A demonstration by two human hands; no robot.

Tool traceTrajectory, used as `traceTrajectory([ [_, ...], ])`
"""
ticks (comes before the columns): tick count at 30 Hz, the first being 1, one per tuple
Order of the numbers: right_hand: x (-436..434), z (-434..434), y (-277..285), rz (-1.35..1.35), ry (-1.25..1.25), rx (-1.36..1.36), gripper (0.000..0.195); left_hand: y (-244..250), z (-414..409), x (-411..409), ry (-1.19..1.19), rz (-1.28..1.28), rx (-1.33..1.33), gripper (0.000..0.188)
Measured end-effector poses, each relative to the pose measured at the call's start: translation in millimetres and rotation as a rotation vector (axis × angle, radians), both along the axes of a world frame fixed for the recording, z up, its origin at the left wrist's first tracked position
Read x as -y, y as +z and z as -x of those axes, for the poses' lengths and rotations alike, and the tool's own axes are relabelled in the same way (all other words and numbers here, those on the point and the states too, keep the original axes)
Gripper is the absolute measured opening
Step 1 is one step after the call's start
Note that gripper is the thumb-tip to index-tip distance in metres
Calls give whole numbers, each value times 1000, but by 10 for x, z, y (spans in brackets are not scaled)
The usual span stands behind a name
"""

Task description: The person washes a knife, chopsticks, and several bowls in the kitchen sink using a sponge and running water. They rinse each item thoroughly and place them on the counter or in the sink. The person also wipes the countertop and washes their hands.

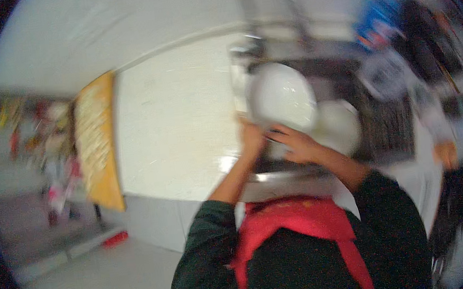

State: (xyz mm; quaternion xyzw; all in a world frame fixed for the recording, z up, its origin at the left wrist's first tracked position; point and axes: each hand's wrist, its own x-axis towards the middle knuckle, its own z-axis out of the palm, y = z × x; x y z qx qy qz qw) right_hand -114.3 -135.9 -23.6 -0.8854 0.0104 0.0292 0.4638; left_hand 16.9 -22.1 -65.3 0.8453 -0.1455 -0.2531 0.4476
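Note:
Both my hands meet over a sink with a metal front rim (269, 177), and motion blurs much of the view. My left hand (253, 139) is at the lower left of a large round white dish (283, 94), fingers curled. Just to its right, my right hand (299, 143) has its fingers stretched towards the left hand, by the dish's lower edge. A small dark, thin shape lies between the fingertips, too blurred to name. Whether either hand grips the dish is unclear. Another round whitish dish (339, 127) sits to the right, partly behind my right forearm.
A faucet-like metal fitting (248, 45) stands behind the dishes. Left of the sink is a broad white panel (174, 125), then a yellow board (98, 143). Another person's hand (446, 153) and dark sleeve are at far right. A red object (115, 239) lies low at left.

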Motion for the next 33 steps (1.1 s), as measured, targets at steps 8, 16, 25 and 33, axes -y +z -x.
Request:
traceTrajectory([
  [8,75,86,-149,700,171,284,30,358,-386,-112,-127,-214,-76,45],
  [16,-262,96,148,519,-40,184,21,708,148,-178,144,214,-345,65],
  [25,-87,-52,74,204,43,-184,27,-287,140,-313,230,288,-262,53],
  [33,985,-355,-260,742,151,103,29,454,220,-207,46,304,-696,66],
])
